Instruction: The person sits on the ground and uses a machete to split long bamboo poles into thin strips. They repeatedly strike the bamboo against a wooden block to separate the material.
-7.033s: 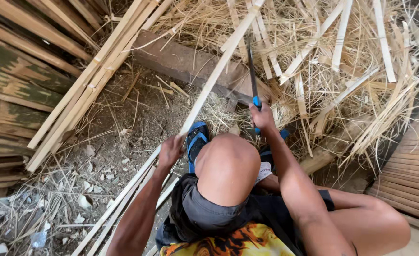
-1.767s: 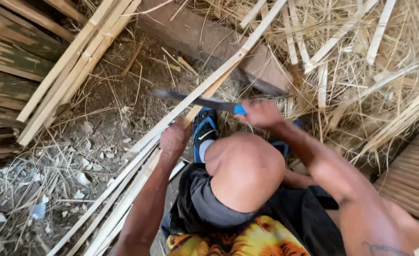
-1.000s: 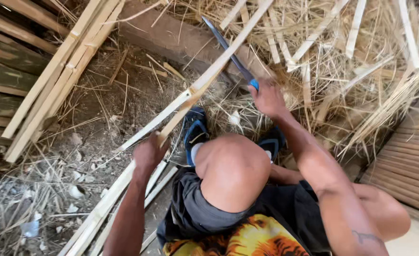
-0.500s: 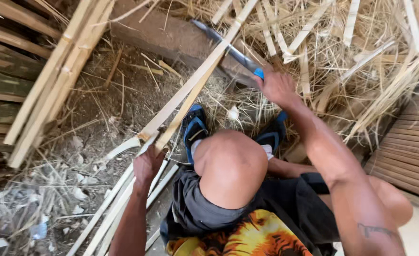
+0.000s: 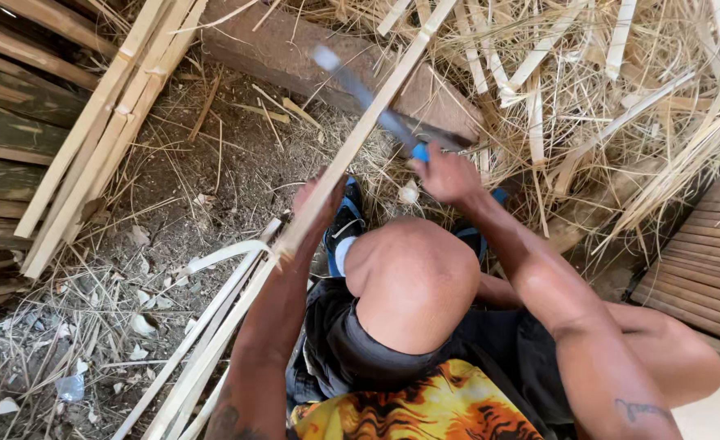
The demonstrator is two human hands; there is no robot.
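We grip a long pale bamboo strip (image 5: pixel 360 134) in our left hand (image 5: pixel 321 204), fingers closed round it just left of our raised knee (image 5: pixel 413 281). Our right hand (image 5: pixel 449 175) clasps the blue-handled knife (image 5: pixel 368 98), its blurred blade crossing the strip above the knee. Finished slats (image 5: pixel 99 138) lie stacked far left of the knee; fibrous shavings (image 5: pixel 620 98) are heaped to its right. Judging by this, much is already split and this strip is half worked.
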